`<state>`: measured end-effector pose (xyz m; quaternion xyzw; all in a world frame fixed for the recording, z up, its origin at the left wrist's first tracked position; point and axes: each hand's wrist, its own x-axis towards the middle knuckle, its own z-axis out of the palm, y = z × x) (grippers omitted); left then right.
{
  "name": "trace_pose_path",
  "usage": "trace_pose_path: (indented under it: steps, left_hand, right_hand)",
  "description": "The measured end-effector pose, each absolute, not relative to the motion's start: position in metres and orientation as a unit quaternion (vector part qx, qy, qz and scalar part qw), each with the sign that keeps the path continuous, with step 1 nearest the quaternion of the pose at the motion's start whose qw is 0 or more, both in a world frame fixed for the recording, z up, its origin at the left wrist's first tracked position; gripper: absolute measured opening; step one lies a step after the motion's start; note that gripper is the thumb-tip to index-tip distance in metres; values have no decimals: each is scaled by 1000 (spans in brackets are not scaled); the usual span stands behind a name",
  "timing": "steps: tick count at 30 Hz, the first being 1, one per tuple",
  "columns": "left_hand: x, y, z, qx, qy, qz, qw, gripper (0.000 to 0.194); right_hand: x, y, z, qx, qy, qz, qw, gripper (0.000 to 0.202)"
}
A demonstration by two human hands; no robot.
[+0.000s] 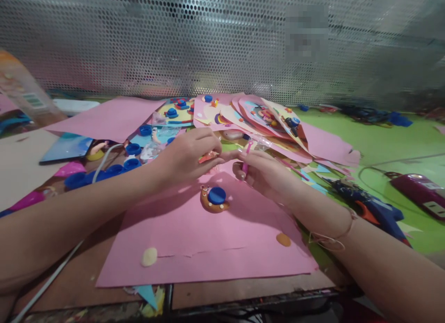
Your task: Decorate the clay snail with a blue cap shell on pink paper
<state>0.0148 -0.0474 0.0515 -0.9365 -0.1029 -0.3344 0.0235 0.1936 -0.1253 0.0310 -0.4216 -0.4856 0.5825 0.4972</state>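
Over the far part of a pink paper sheet, my two hands meet at their fingertips. My left hand is closed on a small orange-red piece, mostly hidden by the fingers; its kind is unclear. A thin pink modelling tool stands roughly upright in the closed fingers of my right hand. Just below the hands, a brown clay snail with a blue bottle cap as its shell lies on the sheet. Near the sheet's front lie a cream clay disc and an orange-brown one.
Behind my hands are decorated paper sheets. Blue caps and a tablet-like item lie left, crossed by a white cable. On the right are a dark blue glue gun and a maroon device. A perforated metal panel stands behind.
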Motion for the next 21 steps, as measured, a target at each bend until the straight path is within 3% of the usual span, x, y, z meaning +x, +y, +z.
trace_pose_path:
  steps: [9, 14, 17, 21]
  left_hand:
    - [9, -44, 52, -943, -21, -318, 99, 16]
    - [9, -50, 61, -924, 27, -355, 142, 11]
    - [5, -60, 69, -917, 26, -379, 122, 9]
    - [-7, -77, 67, -953, 15, -299, 43, 11]
  right_hand:
    - [195, -121, 36, -413, -420, 655, 473, 34]
    - [200, -117, 33, -399, -392, 661, 501, 23]
    - [202, -114, 30, -389, -385, 659, 516, 20]
    - [202, -112, 27, -398, -377, 648, 529, 22]
